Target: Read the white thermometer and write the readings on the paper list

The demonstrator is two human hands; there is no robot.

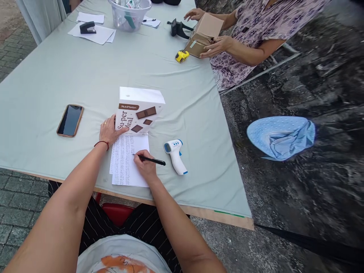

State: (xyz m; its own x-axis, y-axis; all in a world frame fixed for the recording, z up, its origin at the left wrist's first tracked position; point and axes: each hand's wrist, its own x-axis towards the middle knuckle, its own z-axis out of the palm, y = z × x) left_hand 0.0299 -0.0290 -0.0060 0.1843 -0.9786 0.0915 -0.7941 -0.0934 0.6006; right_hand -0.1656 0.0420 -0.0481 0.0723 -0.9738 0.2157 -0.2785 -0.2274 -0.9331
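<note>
My right hand [145, 166] grips a black pen [155, 160], its tip on the writing on a white sheet of paper [139, 144]. Rows of small handwriting cover much of the sheet, and another sheet lies partly beneath it. A white "NutriMotion Su-per Meal" box [142, 98] stands upright at the top of the paper. My left hand [109, 131] holds the box's lower left side, thumb across its printed front and the other fingers mostly hidden. Just right of the paper lies a white and blue infrared thermometer [176, 156].
A phone [70, 120] lies at left. Farther back are a stapler [88, 27] on papers, a clear plastic tub [131, 17], and a yellow tape measure [182, 56]. Across the table another person holds a cardboard box [206, 32]. A blue cap [281, 137] rests beyond the right edge.
</note>
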